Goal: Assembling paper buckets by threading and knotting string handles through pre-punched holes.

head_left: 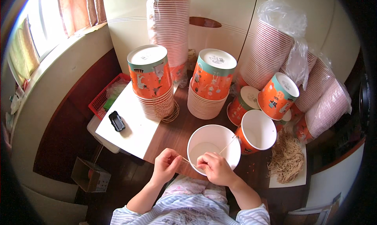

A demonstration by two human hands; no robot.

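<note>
A paper bucket (208, 135) with a white inside stands mouth up at the table's front edge, close to my body. A thin tan string (227, 145) runs from the right side of its rim to my fingers. My left hand (166, 164) pinches the string just left of the bucket. My right hand (215, 168) is closed on the string over the bucket's near rim. A short length of string stretches between the two hands. Whether it is knotted there I cannot tell.
Upside-down stacks of orange and green buckets (151, 78) (214, 78) stand behind. Another bucket (258, 129) tilts at the right, beside a pile of tan strings (286, 156). Tall wrapped stacks (269, 52) rise behind. A black tray (117, 122) lies on the white board at left.
</note>
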